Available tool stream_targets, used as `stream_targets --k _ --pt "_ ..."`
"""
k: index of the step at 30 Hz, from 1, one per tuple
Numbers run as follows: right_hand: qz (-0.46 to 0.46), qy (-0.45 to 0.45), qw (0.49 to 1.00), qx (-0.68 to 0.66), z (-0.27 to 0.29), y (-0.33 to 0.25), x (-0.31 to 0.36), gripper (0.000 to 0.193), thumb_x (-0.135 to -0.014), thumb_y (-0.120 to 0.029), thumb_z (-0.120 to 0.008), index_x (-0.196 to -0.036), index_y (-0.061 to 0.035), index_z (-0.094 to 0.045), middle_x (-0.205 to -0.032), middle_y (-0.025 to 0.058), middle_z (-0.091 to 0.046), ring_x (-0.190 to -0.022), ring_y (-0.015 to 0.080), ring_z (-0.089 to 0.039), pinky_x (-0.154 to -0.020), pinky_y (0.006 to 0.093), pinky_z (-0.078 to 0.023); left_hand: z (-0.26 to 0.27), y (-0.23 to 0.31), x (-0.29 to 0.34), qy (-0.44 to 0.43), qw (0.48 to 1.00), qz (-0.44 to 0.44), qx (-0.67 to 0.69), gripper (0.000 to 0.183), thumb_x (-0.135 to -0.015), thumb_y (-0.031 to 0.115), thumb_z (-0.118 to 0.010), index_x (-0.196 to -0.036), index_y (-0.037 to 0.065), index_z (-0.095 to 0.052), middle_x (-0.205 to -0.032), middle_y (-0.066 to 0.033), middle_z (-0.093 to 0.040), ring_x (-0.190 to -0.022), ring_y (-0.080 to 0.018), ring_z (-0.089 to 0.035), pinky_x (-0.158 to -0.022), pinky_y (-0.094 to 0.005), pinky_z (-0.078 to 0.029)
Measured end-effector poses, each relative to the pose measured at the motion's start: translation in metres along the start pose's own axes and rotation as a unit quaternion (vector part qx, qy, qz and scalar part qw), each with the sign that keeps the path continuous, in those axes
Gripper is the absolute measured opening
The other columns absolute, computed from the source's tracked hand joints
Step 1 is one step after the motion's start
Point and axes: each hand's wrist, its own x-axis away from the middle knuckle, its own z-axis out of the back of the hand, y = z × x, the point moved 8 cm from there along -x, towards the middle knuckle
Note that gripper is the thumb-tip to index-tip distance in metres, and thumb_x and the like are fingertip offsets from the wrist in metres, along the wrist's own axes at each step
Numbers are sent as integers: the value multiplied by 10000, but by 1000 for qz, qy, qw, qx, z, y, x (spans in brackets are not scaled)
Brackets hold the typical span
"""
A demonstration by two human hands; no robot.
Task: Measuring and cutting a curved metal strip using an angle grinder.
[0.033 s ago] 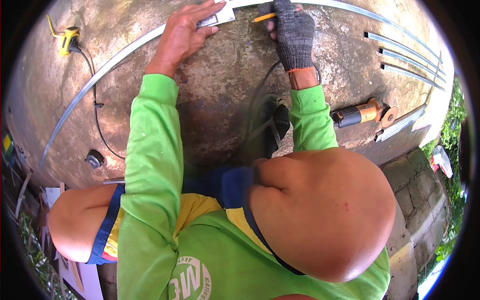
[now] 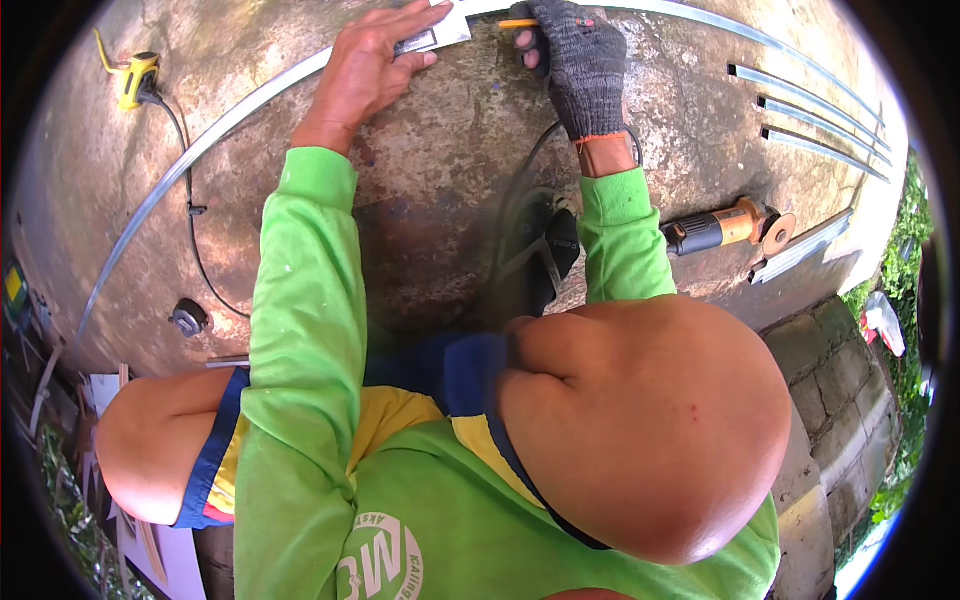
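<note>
Covered and cropped at the upper edge.
The left hand [image 2: 365, 78] hides part of the metal strip [image 2: 290, 80] and white plate [image 2: 455, 30]; the gloved right hand [image 2: 588, 70] covers the yellow pencil's [image 2: 517, 23] other end. A knee [image 2: 650, 430] partly hides the black sandal [image 2: 562, 243].

Green shirt [image 2: 310, 290] chest: round white-and-green print [image 2: 383, 565], cut off by the lower edge of view. Big capital letters in the middle, smaller lettering curving along the rim. Black slipper [image 2: 563, 258] on the ground: short pale lettering on its upper face. White flat piece [image 2: 453, 28] under the left hand [image 2: 368, 75]: dark-outlined rectangle, any print inside too small to read.
</note>
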Motion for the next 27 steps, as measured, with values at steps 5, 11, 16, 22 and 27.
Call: stream_targets --k 5,11,16,22,27 --pt "-18 -64 998 -5 -21 0 -8 180 -922 -148 -672 -1039 -26 -732 -679 13 -658 -542 49 -551 -476 209 -417 1 3 -1 -5 1000 -25 0 567 -746 28 -725 -1299 97 -620 -1316 -241 -585 -1226 -400 -540 -1048 -448 -429" --pt "80 -34 992 91 -32 -14 -4 174 -909 -137 -675 -1021 -14 -724 -687 26 -665 -581 77 -573 -526 258 -452 1 3 0 0 1000 0 -8 583 -743 25 -725 -1310 101 -611 -1313 -240 -585 -1209 -403 -545 -1046 -454 -425" --pt "204 -10 959 194 -40 -29 -3 156 -908 -122 -655 -1002 -13 -715 -739 136 -684 -609 220 -638 -578 341 -497 -2 1 0 2 1000 0 -9 589 -742 22 -724 -1314 103 -608 -1310 -237 -588 -1210 -403 -542 -1044 -455 -423" --pt "363 -16 845 391 -42 -26 20 188 -902 -217 -676 -989 -60 -734 -816 110 -726 -693 191 -702 -631 320 -543 -1 1 0 7 1000 -3 -12 587 -746 8 -713 -1316 95 -605 -1301 -237 -593 -1156 -408 -559 -1017 -455 -436" --pt "239 28 941 239 -16 -21 20 204 -874 -180 -665 -1043 -86 -727 -839 133 -719 -790 297 -710 -718 377 -551 -5 3 1 18 1000 -2 -18 584 -741 -9 -707 -1309 80 -607 -1298 -240 -593 -1133 -408 -568 -996 -451 -450"
